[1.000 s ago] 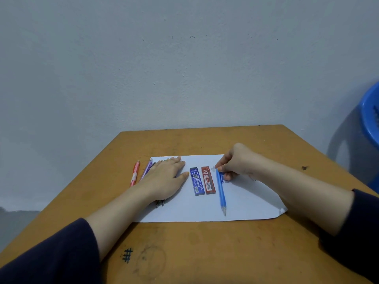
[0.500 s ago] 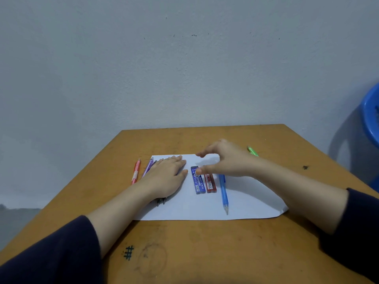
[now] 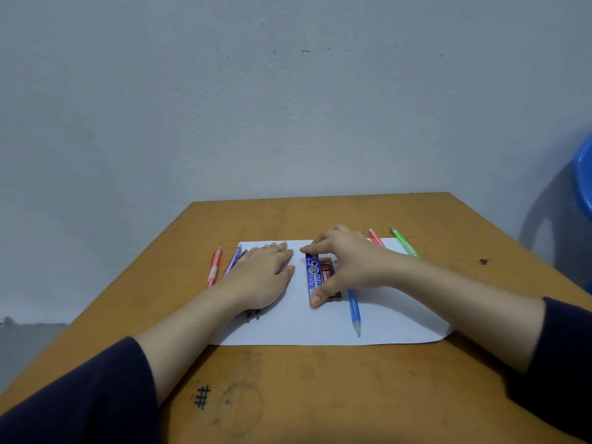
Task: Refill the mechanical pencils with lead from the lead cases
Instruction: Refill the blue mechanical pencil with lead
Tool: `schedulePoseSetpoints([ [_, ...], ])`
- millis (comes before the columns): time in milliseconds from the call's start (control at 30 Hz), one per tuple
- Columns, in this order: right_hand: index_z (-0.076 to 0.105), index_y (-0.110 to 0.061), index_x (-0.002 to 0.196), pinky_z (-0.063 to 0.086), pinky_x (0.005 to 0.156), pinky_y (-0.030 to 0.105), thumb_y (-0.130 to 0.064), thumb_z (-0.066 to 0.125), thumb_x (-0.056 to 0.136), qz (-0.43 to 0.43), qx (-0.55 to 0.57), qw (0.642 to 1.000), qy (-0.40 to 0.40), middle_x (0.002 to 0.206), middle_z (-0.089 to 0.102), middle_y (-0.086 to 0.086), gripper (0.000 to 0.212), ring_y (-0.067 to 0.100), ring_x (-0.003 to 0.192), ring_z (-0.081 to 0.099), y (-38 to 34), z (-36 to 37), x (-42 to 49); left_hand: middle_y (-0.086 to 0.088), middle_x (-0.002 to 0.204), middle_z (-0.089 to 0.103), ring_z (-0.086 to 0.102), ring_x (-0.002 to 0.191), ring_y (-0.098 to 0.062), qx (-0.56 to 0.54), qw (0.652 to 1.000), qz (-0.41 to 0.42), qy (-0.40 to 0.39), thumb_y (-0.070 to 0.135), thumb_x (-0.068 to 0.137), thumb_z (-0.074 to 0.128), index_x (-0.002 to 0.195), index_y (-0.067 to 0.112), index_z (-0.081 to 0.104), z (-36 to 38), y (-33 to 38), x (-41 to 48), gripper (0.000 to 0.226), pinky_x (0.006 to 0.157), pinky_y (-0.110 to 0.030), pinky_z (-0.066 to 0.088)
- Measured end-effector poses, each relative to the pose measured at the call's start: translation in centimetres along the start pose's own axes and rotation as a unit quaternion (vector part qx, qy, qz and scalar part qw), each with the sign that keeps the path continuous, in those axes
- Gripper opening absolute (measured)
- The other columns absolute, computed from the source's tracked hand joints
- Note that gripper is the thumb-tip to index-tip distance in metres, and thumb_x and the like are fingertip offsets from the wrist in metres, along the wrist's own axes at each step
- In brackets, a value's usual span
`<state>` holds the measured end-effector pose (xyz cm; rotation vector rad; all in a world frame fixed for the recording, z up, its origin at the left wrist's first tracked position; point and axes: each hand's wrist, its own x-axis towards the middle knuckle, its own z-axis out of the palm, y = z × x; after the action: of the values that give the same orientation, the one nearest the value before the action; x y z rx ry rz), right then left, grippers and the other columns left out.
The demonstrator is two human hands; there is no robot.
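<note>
Right hand (image 3: 352,267) arched over blue lead case (image 3: 313,274): thumb at near end, index finger at far end, pinching it lengthwise. Red lead case (image 3: 327,267) under palm. Left hand (image 3: 261,277) flat, fingers straight together, covering pencils (image 3: 253,315) on paper (image 3: 288,328).

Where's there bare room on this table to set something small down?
Bare wood lies along the table's far edge beyond the paper, and the strip nearest you. The paper's near strip, between the left hand and the blue pencil, is free. Crowded: the paper's middle, where the right hand pinches the blue lead case beside the red lead case.
</note>
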<state>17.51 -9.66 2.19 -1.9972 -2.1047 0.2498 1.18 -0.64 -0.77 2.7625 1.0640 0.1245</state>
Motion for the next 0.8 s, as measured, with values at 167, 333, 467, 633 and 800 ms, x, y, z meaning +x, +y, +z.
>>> schedulePoseSetpoints([
  [167,0.066,-0.02,0.12,0.047,0.067,0.015,-0.016,0.085,0.067,0.049,0.227,0.966,0.116,0.085,0.058,-0.008,0.056,0.003,0.071,0.054,-0.3,-0.4,-0.2,0.004,0.158,0.022,0.015,0.146,-0.012,-0.039,0.999,-0.007,0.033,0.036,0.102,0.035,0.148,0.021,0.032,0.1,-0.1,0.0,0.048,0.12,-0.039,0.008],
  [333,0.07,-0.012,0.105,0.055,0.068,0.02,0.0,0.072,0.079,0.069,0.418,0.887,0.186,0.075,0.07,0.008,0.028,0.008,0.06,0.064,-0.2,-0.9,-0.7,0.007,0.146,0.044,0.033,0.138,-0.009,-0.138,0.976,0.009,0.167,0.032,0.101,0.041,0.14,0.023,0.047,-0.9,0.9,-0.9,0.041,0.112,-0.028,0.021],
  [467,0.069,-0.015,0.096,0.056,0.072,0.019,0.007,0.064,0.084,0.064,0.492,0.835,0.238,0.084,0.069,0.009,0.026,0.01,0.061,0.068,-0.6,-1.4,-0.8,0.012,0.132,0.057,0.045,0.119,0.005,-0.219,0.939,0.052,0.261,0.033,0.095,0.054,0.129,0.023,0.059,-1.4,1.8,-1.7,0.036,0.078,0.004,0.033],
  [633,0.068,-0.012,0.094,0.057,0.073,0.02,0.01,0.059,0.086,0.046,0.574,0.777,0.253,0.087,0.069,0.012,0.026,0.017,0.069,0.071,-1.0,-1.5,-0.9,0.007,0.111,0.068,0.058,0.097,0.0,-0.174,0.902,0.147,0.368,0.027,0.081,0.075,0.117,0.013,0.068,-1.1,2.0,-1.6,0.039,0.083,-0.006,0.042],
  [800,0.064,-0.009,0.111,0.056,0.079,0.022,0.015,0.058,0.083,-0.004,0.564,0.795,0.223,0.087,0.071,0.007,0.037,0.014,0.075,0.07,-0.8,-1.7,-1.1,-0.005,0.103,0.072,0.056,0.089,-0.008,-0.137,0.885,0.173,0.411,0.013,0.083,0.064,0.113,0.003,0.068,-1.4,1.2,-1.0,0.032,0.079,-0.003,0.038],
])
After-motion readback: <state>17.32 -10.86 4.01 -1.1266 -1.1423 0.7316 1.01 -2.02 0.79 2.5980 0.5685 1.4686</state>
